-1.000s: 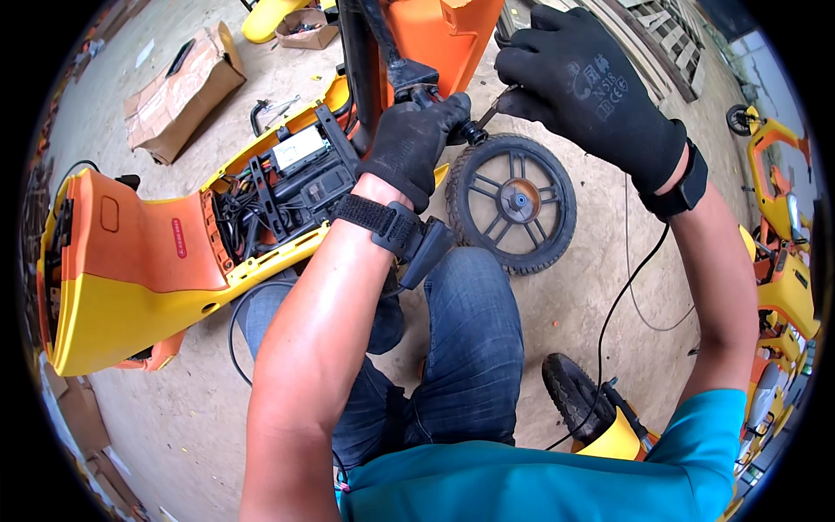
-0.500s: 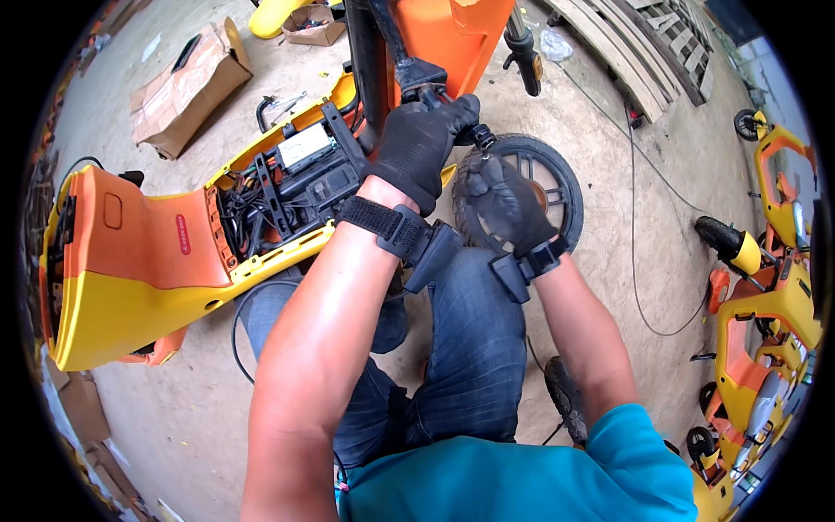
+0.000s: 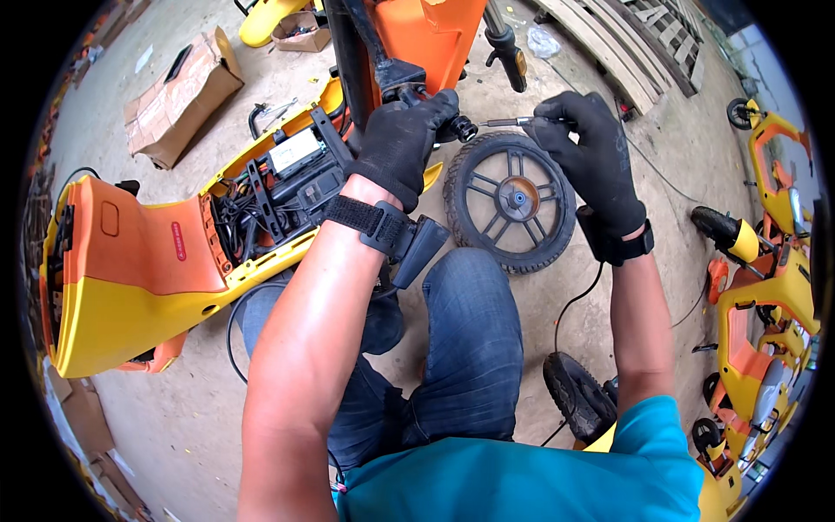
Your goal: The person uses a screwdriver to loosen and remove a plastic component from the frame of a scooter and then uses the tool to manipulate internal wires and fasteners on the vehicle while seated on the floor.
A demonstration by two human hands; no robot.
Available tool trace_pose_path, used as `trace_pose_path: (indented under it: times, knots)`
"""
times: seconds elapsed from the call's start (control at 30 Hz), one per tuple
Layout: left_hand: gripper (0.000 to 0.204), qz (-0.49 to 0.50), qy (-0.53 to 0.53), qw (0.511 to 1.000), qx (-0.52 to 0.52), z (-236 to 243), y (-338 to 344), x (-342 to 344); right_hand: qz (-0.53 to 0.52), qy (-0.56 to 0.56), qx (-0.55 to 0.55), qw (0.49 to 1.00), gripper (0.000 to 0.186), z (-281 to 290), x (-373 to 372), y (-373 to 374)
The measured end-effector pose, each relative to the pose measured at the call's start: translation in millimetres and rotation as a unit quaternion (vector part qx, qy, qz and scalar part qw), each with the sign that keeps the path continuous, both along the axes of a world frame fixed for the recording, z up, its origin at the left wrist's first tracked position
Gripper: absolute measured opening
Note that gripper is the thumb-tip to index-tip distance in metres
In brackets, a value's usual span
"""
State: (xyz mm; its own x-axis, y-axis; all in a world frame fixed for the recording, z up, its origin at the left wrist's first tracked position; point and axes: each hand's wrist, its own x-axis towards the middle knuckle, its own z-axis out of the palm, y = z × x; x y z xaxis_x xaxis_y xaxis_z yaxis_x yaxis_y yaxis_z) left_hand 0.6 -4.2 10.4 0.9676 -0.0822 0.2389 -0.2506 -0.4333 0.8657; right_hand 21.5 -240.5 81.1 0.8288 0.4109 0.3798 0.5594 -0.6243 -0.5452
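Note:
My left hand, in a black glove, is closed around a black ribbed cylindrical part by the scooter's dark stem joint. Its fingers hide most of what they grip. My right hand, also gloved, pinches a slim metal rod that looks like a screwdriver shaft. The rod points left toward the cylindrical part; whether its tip touches I cannot tell. Below both hands a black spoked wheel lies on the floor. To the left is the yellow and orange scooter body, its wiring bay uncovered.
An orange panel and a handlebar grip stand ahead. A cardboard box lies far left, a smaller open box beyond. Wooden pallets are far right. Several scooters line the right side. A cable hangs near my right wrist.
My right hand has moved right and up, away from my left hand and off the wheel. The metal rod now shows in its fingers. My left hand keeps its grip.

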Motion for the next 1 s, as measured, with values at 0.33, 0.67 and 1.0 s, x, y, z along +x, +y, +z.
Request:
trace_pose_path:
  times: [0.33, 0.67, 1.0]
  knots:
    - [0.039, 0.004, 0.023, 0.999, 0.033, 7, -2, -1, 0.193, -0.386, -0.298, 0.851, 0.026, 88, 4, 51]
    - [0.031, -0.018, -0.024, 0.999, -0.030, -6, -1, 3, 0.219, -0.328, -0.452, 0.800, 0.010, 118, -9, 77]
    - [0.024, -0.007, -0.025, 0.999, 0.026, -3, 1, 3, 0.227, -0.360, -0.452, 0.784, 0.006, 107, -2, 82]
